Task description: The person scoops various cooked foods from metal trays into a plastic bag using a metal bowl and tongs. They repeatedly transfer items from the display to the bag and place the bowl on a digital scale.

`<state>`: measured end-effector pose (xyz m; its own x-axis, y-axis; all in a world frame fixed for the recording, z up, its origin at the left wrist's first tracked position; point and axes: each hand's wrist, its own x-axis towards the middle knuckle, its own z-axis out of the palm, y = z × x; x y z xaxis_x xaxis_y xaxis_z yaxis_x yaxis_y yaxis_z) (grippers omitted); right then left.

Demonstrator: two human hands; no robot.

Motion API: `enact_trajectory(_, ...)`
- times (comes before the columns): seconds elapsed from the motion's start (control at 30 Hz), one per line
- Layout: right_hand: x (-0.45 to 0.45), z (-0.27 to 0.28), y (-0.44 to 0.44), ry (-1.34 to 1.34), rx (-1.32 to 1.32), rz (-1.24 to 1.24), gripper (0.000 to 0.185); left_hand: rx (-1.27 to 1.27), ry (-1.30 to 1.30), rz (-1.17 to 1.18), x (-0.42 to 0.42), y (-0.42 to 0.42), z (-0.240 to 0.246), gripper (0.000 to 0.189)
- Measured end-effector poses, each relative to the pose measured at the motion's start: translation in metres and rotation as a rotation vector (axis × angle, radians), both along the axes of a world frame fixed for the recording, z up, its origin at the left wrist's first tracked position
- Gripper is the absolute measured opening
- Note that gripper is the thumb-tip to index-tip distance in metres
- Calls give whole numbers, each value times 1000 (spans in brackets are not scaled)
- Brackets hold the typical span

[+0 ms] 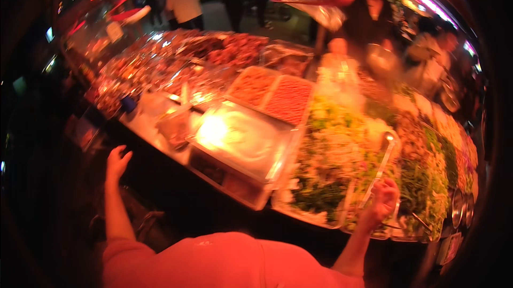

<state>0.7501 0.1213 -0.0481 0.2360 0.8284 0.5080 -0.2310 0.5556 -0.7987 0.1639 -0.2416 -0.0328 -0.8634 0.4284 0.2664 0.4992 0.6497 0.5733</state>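
Note:
My left hand (119, 162) hangs in the air left of the food counter, its thumb and fingers apart and nothing in it. My right hand (385, 199) is over the front of the vegetable trays with its fingers curled. Right beside it lies a long-handled metal utensil (380, 169) with a rounded end; blur hides whether my fingers touch it. Between my hands stands a shiny metal tray (244, 141), lit brightly by a lamp's reflection. Shredded greens and pale strips (332, 155) fill the tray nearest my right hand.
Behind the metal tray sit two trays of reddish minced food (286, 97). Plastic-covered food (160, 59) is heaped at the back left. A clear bag (175, 125) lies on the counter's left. Across the counter stands a person (370, 19); red lamps (328, 1) hang overhead.

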Motion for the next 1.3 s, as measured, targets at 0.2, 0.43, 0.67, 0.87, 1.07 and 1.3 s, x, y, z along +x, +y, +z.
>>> enact_trajectory(0.2,-307,12,-104,-267,-208,749,8,350,-185,-239,-59,3,-35,28)
enact_trajectory(0.43,-488,-5,-87,-598,-659,871,38,443,52,-437,-130,69,15,36)
enact_trajectory(0.67,-575,-68,-66,101,-872,1064,32,132,75,-376,-211,174,-18,49)
enact_trajectory(0.87,-610,-29,-51,-512,-159,1508,35,13,-371,-1329,-184,162,35,20)
enact_trajectory(1.07,-625,-9,-41,-1051,-351,1819,10,-349,-223,-1429,-215,160,23,28)
enact_trajectory(1.3,-644,18,-69,-1008,-354,1106,23,285,-53,-1405,-248,195,-6,41)
